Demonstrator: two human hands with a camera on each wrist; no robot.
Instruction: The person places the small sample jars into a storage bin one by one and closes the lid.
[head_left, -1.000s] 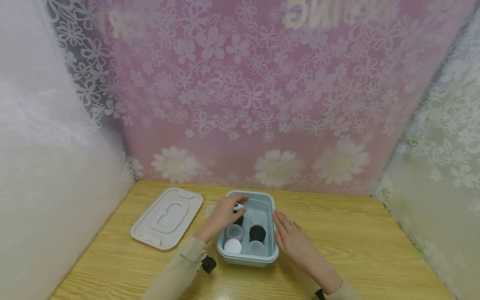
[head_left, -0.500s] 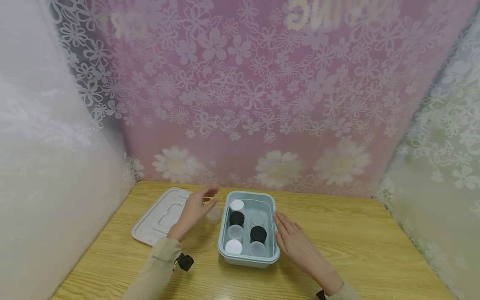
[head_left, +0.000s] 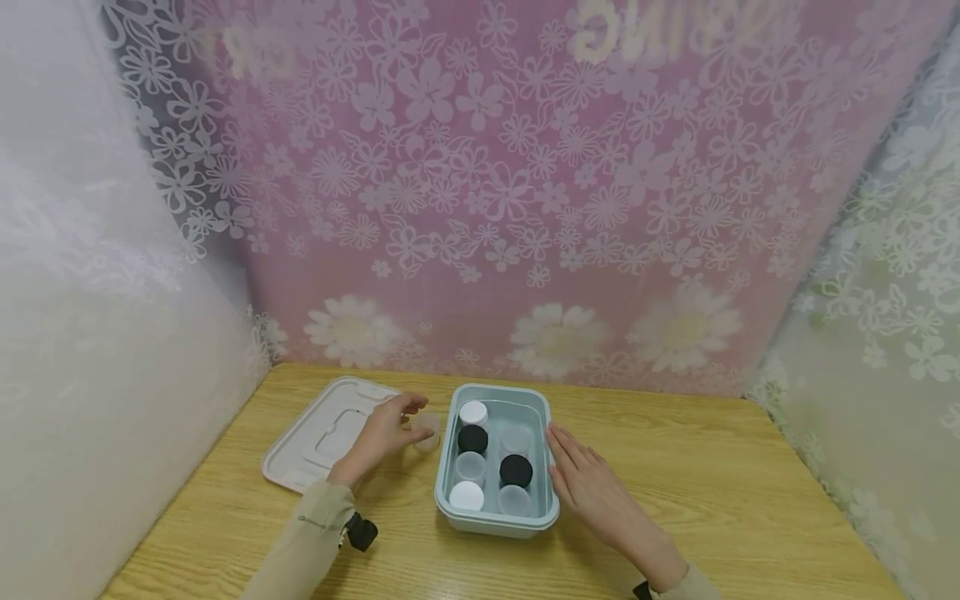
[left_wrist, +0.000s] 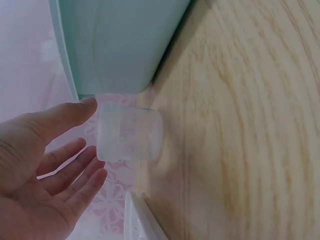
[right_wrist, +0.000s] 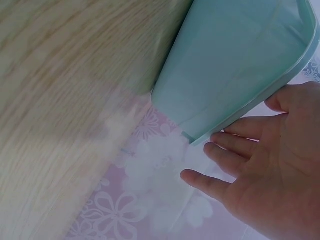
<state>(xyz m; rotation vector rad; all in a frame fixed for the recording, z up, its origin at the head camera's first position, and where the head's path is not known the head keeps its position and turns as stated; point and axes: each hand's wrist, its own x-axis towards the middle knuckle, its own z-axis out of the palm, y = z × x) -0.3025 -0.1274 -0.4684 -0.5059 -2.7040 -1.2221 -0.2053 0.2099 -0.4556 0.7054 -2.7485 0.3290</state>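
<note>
Jar (head_left: 427,431), small and clear, sits on the wooden table (head_left: 712,483) just left of centre in the head view, between the white lid (head_left: 326,435) at lower left and the pale blue box (head_left: 542,421). Your left hand (head_left: 384,433) is right beside it; in the left wrist view the jar (left_wrist: 129,131) stands by the box's outer wall, your thumb reaching its upper edge while the fingers (left_wrist: 70,175) are spread loosely next to it, not wrapped around it. Moving right, the box holds a white-capped jar (head_left: 473,412) at the back, a black-capped one (head_left: 472,437) just in front of it, and more jars in two rows. Your right hand (head_left: 592,487) lies flat against the box's right side, fingers straight and holding nothing; the right wrist view shows the fingertips (right_wrist: 235,142) at the box's rim.
</note>
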